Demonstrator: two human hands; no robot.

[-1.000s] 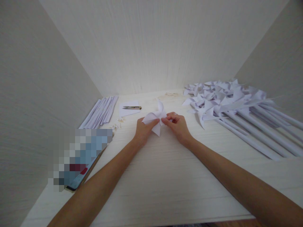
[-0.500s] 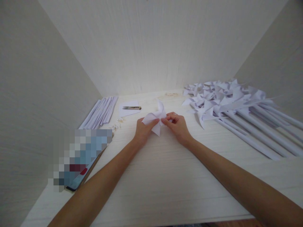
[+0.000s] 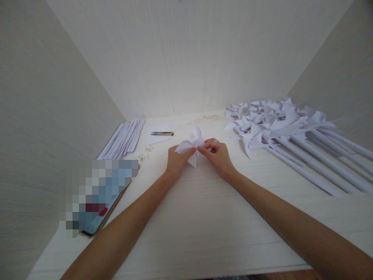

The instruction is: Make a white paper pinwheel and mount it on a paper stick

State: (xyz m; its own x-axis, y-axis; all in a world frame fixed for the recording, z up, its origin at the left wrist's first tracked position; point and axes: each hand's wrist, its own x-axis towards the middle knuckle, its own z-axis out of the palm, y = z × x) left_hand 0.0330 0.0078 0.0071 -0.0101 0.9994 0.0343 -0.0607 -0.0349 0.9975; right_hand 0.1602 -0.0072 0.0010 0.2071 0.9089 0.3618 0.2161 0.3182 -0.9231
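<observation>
Far left, near edge of the desk [image 3: 204,233]: a phone [image 3: 99,217] lies flat, its screen blurred out

Behind it, along the left wall: a bundle of rolled white paper sticks [image 3: 125,138], laid side by side, running toward the back wall

Just right of the sticks: a small white sheet of paper [image 3: 159,134] with a pair of thread snips [image 3: 162,133] resting on it. Nearer, a scatter of small pale bits [image 3: 144,153] on the desk surface, too small to tell what they are

Centre: the left hand [image 3: 176,163] has its grip closed on a white paper pinwheel [image 3: 190,149], thumb on top of a left blade, fingers underneath. The pinwheel is held just above the desk, between both hands, blades fanned out up and down

The right hand [image 3: 220,155] meets it from the other side, fingertips pinched shut on the middle of the pinwheel, thumb and forefinger pressed together at the hub. Both forearms rest low over the desk, converging toward the centre

Behind the hands, near the back wall: another faint scatter of pale bits [image 3: 208,116]

Right: a large pile of finished paper pinwheels [image 3: 268,120], heads bunched toward the back, their long white paper stems [image 3: 320,163] fanning out toward the right edge of the desk. The pile lies well apart from the hands, touching neither
</observation>
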